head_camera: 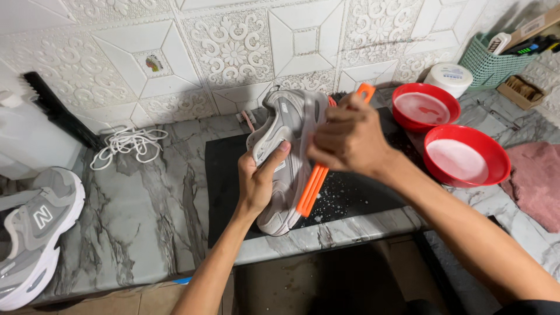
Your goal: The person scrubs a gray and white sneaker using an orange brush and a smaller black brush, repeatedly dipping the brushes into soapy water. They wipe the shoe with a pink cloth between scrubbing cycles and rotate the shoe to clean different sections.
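From the head view, your left hand wraps its fingers around a grey mesh-and-leather sneaker held over the black mat, while your right hand grips an orange plastic brush against its side. Two glossy red bowls of white liquid sit just right; loose white laces and a second sneaker lie left on the marbled counter.

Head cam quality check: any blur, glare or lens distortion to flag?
Head view: light is even and soft; right hand and orange brush are slightly motion-blurred, while the grey shoe in the left hand stays sharp; mild sheen on the red bowls; wide-angle bending of the counter edge; dark below it.
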